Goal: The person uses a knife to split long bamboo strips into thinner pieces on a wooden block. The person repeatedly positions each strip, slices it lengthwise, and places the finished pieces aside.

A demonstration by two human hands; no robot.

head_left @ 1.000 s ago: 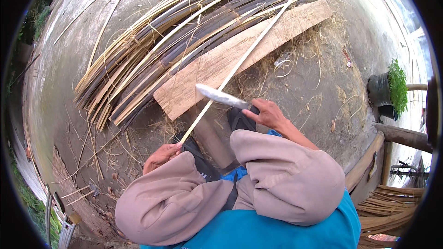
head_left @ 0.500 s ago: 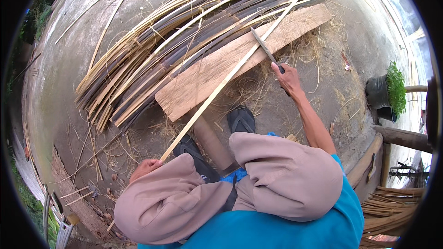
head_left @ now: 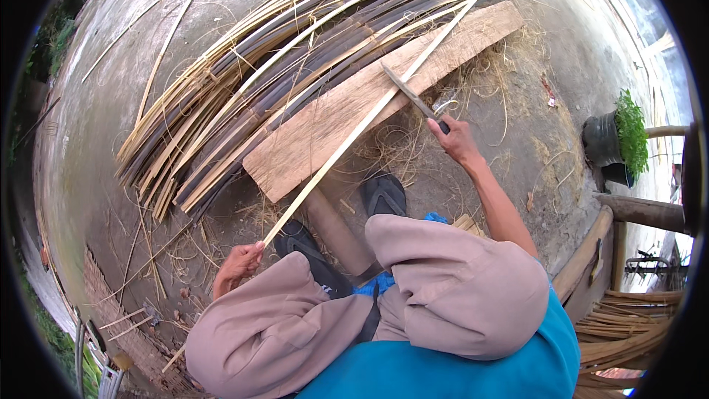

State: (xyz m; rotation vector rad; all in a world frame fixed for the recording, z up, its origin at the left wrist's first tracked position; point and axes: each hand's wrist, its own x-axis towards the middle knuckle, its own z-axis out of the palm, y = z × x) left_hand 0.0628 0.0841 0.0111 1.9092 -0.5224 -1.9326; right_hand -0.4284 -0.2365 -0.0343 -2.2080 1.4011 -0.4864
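Note:
My left hand (head_left: pixel 241 261) is closed on the near end of a long pale bamboo strip (head_left: pixel 336 155), beside my left knee. The strip slants up and to the right across a wooden plank (head_left: pixel 325 129), its far end over a bundle of split bamboo. In my right hand (head_left: pixel 455 139) is a knife (head_left: pixel 413 97) with a dark handle. Its blade lies across the strip, near the plank's front edge; whether it cuts in I cannot tell. A thin curled shaving (head_left: pixel 445 106) shows next to the blade by my right hand.
A large bundle of bamboo strips (head_left: pixel 244 96) lies behind the plank. A post (head_left: pixel 336 229) props the plank between my sandalled feet. Loose shavings (head_left: pixel 399 144) litter the ground. At right stand a potted plant (head_left: pixel 604 140) and a wooden frame (head_left: pixel 591 251), with more strips (head_left: pixel 620 332) below.
The knife and my right hand have moved down the strip toward me. My left hand has risen a little from behind my knee. A curled shaving now shows beside the blade.

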